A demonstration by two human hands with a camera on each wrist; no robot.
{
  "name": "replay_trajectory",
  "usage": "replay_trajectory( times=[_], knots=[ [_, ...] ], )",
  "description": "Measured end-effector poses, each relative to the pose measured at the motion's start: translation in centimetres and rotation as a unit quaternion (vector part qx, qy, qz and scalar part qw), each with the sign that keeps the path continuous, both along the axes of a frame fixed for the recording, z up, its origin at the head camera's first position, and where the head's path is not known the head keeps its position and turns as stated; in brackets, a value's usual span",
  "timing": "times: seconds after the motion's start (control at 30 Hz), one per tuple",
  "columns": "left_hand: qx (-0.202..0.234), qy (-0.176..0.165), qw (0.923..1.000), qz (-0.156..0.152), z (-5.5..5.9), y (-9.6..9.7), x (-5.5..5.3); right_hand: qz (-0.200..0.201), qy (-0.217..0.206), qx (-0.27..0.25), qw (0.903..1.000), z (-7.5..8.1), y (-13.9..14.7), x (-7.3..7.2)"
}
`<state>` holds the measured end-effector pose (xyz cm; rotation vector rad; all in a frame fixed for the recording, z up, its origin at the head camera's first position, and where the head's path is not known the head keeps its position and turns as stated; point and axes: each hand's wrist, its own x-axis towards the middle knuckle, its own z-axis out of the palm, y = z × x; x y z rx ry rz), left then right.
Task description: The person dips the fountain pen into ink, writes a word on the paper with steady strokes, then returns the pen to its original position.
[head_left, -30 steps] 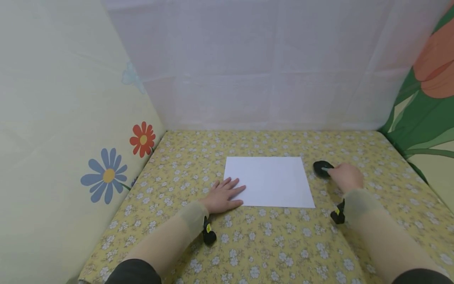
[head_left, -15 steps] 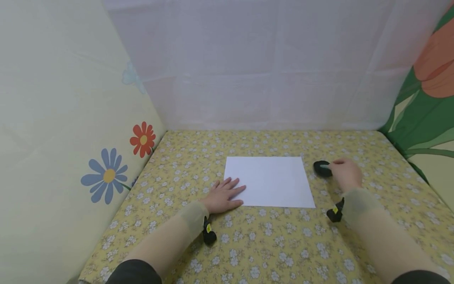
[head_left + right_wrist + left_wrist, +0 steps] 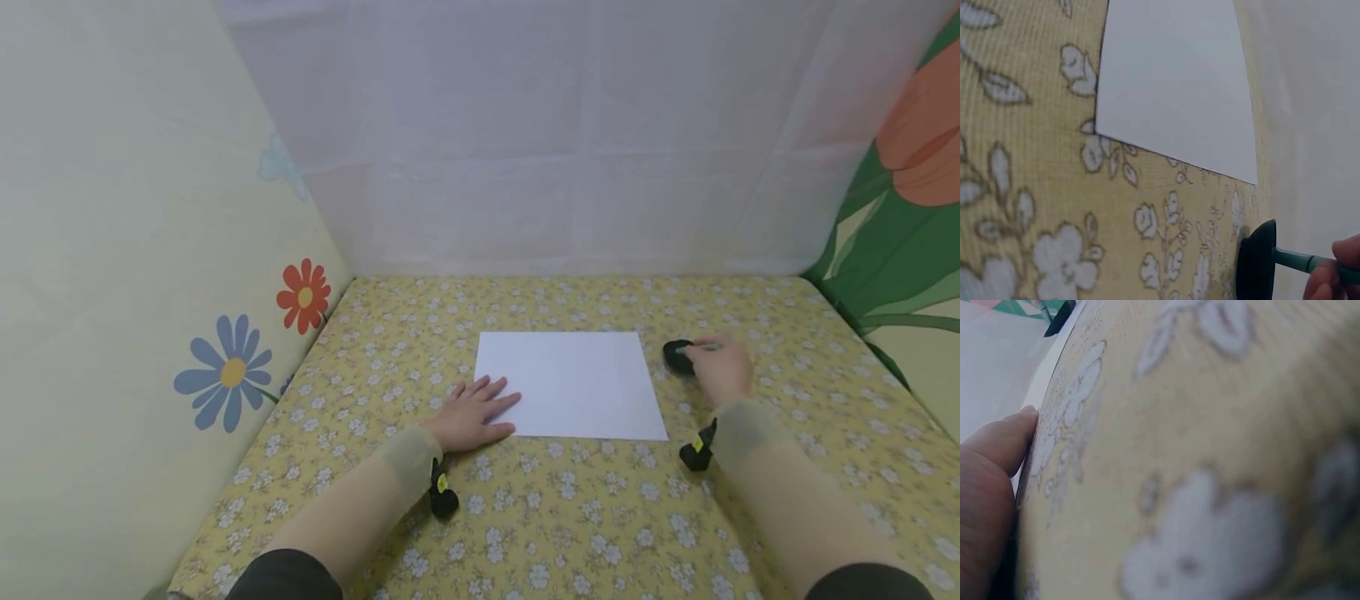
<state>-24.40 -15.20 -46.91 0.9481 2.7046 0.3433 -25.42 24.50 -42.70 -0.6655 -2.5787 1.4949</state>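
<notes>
A white sheet of paper (image 3: pixel 573 387) lies flat on the flowered tablecloth. My left hand (image 3: pixel 471 415) rests on its lower left corner with fingers spread; the thumb shows in the left wrist view. To the right of the paper sits a small black dish (image 3: pixel 677 357). My right hand (image 3: pixel 723 367) pinches a slim green stick (image 3: pixel 1297 259), shaped like a pen or brush handle, between thumb and fingers. Its front end reaches the dish, and its tip is hidden behind the dish's rim in the right wrist view.
The yellow flowered cloth (image 3: pixel 570 517) covers the whole table. A white sheet (image 3: pixel 555 150) hangs along the back edge, with flower-printed panels (image 3: pixel 112 292) at the sides. Black wrist cameras (image 3: pixel 442 496) hang below both wrists.
My right hand has shifted a little to the left, and the stick has tilted so its rear end shows above the hand. My left hand and the paper stay in place.
</notes>
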Motion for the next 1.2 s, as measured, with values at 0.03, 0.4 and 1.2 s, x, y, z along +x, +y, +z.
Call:
replay_trajectory(
  times=[0.03,0.4,1.2],
  knots=[
    [0.001,0.000,1.0000,0.000,0.0,0.0,0.0,-0.002,0.001,-0.003,1.0000,-0.2,0.0,0.0],
    [0.002,-0.001,1.0000,-0.002,0.0,0.1,0.0,-0.030,0.004,-0.028,0.9992,-1.1,-0.1,-0.1],
    [0.002,-0.009,1.0000,-0.001,0.3,0.0,0.0,-0.095,0.070,-0.148,0.9819,-2.1,-0.6,1.0]
  ],
)
